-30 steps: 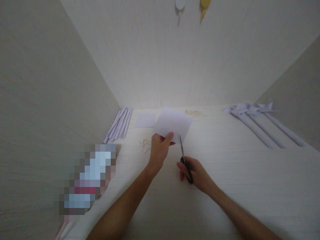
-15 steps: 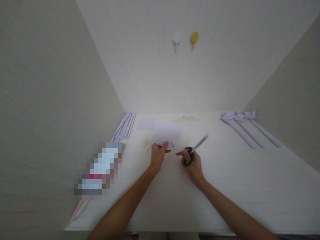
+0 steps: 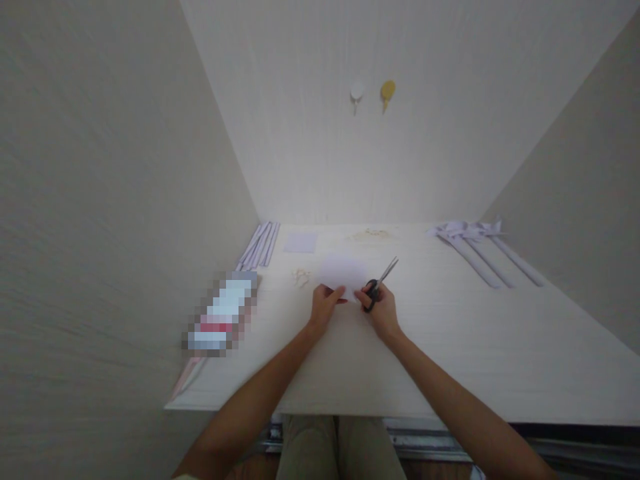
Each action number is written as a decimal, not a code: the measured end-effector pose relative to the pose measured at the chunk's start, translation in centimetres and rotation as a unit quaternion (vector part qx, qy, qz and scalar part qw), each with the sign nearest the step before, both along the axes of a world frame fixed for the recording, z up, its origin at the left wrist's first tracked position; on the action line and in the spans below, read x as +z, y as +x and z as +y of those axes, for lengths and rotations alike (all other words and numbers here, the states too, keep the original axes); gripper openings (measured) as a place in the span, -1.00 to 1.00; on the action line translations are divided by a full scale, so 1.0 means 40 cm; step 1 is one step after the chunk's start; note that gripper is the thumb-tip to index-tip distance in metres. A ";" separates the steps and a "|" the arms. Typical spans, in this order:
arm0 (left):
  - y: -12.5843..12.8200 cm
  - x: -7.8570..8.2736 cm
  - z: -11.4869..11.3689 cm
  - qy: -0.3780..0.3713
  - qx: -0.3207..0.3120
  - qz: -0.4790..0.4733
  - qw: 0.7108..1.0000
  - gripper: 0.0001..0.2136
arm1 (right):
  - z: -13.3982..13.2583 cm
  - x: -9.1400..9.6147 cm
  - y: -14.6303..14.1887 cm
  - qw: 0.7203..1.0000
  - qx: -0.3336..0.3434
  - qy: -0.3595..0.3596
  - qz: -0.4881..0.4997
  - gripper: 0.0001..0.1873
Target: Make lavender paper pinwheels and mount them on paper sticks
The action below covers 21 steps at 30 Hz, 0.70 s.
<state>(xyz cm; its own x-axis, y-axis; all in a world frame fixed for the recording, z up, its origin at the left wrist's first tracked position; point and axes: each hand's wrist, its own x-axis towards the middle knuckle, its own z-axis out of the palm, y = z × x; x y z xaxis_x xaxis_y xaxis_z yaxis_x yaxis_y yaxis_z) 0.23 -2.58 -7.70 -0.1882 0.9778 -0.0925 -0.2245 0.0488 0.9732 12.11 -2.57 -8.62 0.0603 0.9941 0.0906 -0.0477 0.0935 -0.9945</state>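
Note:
A pale lilac sheet of paper (image 3: 343, 270) is held just above the table. My left hand (image 3: 325, 307) pinches its near left edge, thumb on top and fingers beneath. My right hand (image 3: 384, 312) carries black-handled scissors (image 3: 373, 293) hooked on its fingers, the metal blades pointing away to the upper right. The right fingertips are at the sheet's near right corner and seem to grip it too. Left of the sheet lie small pale scraps (image 3: 301, 277). Beyond them is a smaller lilac paper square (image 3: 301, 242).
Folded paper strips (image 3: 259, 245) lie at the back left, near a pixelated phone (image 3: 223, 310). More light scraps (image 3: 373, 235) lie at the back. Rolled paper sticks with ruffled ends (image 3: 473, 250) are at the back right. White and yellow hooks (image 3: 388, 91) hang on the wall.
My right hand has come in to the paper's near right corner, scissors still on its fingers. The left keeps its pinch. The view has tilted down, showing the table's front edge and my legs.

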 end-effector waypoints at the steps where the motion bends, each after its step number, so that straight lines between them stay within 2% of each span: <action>1: 0.002 0.001 -0.001 0.000 -0.003 -0.002 1.000 -0.77 | 0.000 0.002 0.000 1.000 0.004 0.000 0.001 -0.71; 8: -0.001 0.004 -0.007 0.010 -0.012 -0.007 1.000 -0.79 | 0.003 0.007 -0.006 0.998 0.066 -0.003 0.000 -0.73; 13: -0.008 -0.007 0.000 0.040 0.027 -0.017 0.999 -0.73 | 0.009 0.008 -0.008 0.996 0.093 -0.010 0.007 -0.74; 18: -0.006 -0.014 0.014 0.004 0.076 -0.001 0.997 -0.69 | 0.017 0.008 -0.007 0.996 0.072 -0.020 0.038 -0.76; 21: -0.007 -0.017 0.024 -0.002 0.117 -0.005 0.993 -0.68 | 0.018 0.007 -0.006 0.995 0.084 -0.025 0.049 -0.73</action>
